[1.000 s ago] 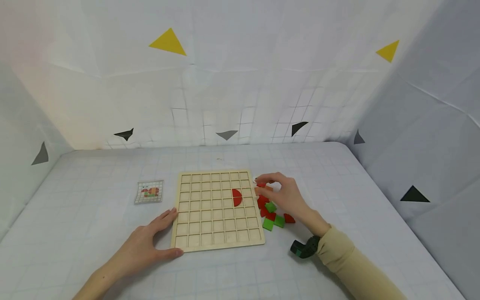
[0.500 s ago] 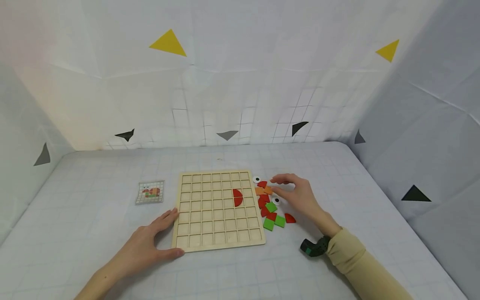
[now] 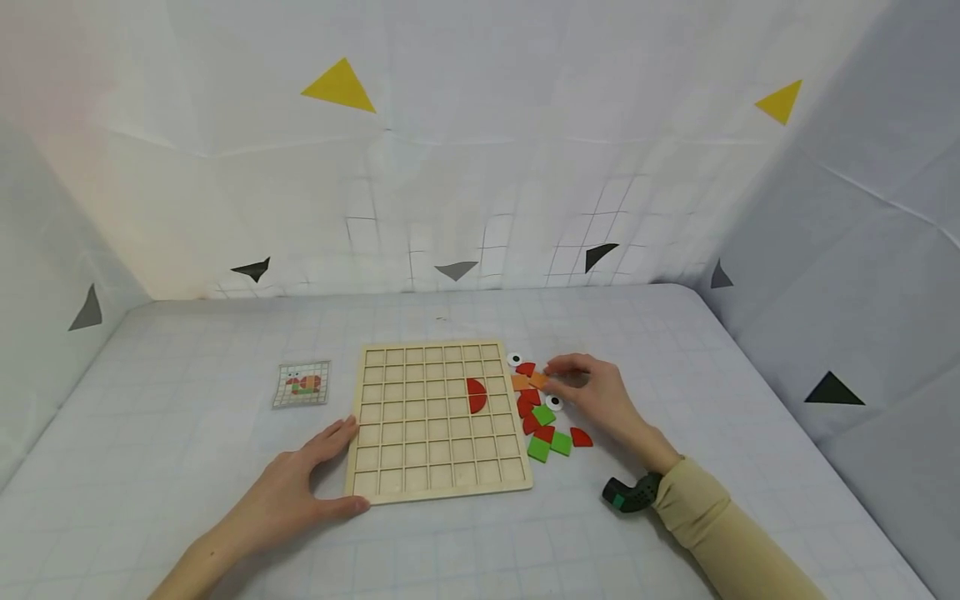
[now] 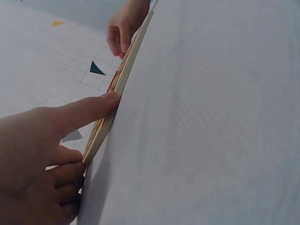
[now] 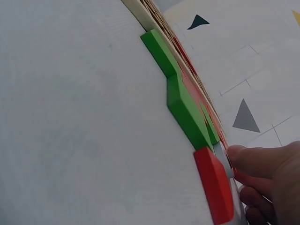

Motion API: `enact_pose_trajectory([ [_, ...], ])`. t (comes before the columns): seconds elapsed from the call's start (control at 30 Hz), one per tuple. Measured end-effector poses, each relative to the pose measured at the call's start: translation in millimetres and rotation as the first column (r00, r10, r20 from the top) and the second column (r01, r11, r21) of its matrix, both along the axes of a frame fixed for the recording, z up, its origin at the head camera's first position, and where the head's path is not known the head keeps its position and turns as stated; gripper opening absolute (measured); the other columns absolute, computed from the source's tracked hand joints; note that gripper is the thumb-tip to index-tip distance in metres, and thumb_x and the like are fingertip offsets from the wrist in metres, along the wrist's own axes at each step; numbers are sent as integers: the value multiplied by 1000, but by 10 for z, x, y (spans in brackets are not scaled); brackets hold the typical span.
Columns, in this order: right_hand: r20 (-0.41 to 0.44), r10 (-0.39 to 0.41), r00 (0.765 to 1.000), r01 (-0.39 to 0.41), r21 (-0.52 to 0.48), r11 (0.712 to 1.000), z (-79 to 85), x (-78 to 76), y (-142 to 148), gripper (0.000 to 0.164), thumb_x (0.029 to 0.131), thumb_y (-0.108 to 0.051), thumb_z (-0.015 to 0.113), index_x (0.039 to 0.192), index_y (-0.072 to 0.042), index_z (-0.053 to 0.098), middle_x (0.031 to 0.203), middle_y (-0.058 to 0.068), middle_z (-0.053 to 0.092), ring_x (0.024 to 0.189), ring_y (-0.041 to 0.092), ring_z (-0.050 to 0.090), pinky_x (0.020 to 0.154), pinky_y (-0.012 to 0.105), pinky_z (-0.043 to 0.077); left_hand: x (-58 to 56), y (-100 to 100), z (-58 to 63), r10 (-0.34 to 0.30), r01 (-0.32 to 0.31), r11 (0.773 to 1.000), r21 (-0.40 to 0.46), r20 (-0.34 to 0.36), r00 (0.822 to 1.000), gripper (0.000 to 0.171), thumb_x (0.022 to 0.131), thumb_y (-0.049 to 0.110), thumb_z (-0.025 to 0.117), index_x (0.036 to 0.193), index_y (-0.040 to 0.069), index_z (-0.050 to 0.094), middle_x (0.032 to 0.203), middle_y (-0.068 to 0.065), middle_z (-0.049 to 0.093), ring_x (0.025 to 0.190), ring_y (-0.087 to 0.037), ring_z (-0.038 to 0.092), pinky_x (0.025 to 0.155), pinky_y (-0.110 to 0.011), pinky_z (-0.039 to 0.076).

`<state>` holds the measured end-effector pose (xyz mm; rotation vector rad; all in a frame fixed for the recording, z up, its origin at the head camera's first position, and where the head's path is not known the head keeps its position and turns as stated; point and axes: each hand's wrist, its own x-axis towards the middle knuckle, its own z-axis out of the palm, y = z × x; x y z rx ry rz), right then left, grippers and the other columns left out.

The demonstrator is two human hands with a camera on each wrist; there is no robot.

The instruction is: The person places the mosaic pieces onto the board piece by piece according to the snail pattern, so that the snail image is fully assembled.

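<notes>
In the head view, a pale wooden grid board (image 3: 442,498) lies on the table with a red half-disc (image 3: 476,396) set in its cells. My left hand (image 3: 288,492) rests at the board's left side, thumb on the near corner and fingertips on the left edge. My right hand (image 3: 600,396) is beside the loose tiles, its thumb right at an orange tile (image 3: 538,380) and its index fingertip a little apart from the thumb. Around it lie red quarter-discs (image 3: 581,437), green squares (image 3: 561,443) and white eye discs (image 3: 554,402). The right wrist view shows the thumb (image 5: 239,154) behind the tiles.
A small picture card (image 3: 302,384) with a coloured figure on a grid lies left of the board. The table (image 3: 450,554) has a white gridded cover. White walls with yellow, black and grey triangles stand behind and at the sides.
My right hand has moved right from over the tile pile, uncovering eye discs and orange tiles, then slightly down at the orange tile. My left hand stays at the board.
</notes>
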<state>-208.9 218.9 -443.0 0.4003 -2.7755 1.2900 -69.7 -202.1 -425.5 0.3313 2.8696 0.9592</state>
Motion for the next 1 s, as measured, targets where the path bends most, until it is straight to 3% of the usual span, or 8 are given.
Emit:
enact_pose_trajectory([
  [0.7, -64, -15, 998, 16, 17, 1000, -62, -9, 14, 30, 88, -23, 78, 117, -18, 72, 111, -2, 72, 102, 17, 65, 91, 42, 54, 3, -2, 8, -3, 3, 999, 32, 18, 1000, 100, 71, 66, 79, 153, 20, 43, 159, -3, 39, 145, -35, 38, 108, -63, 38],
  [1.0, -69, -14, 998, 15, 23, 1000, -77, -23, 20, 29, 88, -22, 78, 116, -18, 72, 110, -2, 72, 102, 16, 66, 91, 39, 55, -4, -5, 34, -1, 1, 1000, 25, 15, 1000, 101, 72, 67, 77, 153, 20, 42, 159, -4, 40, 144, -36, 39, 106, -66, 37],
])
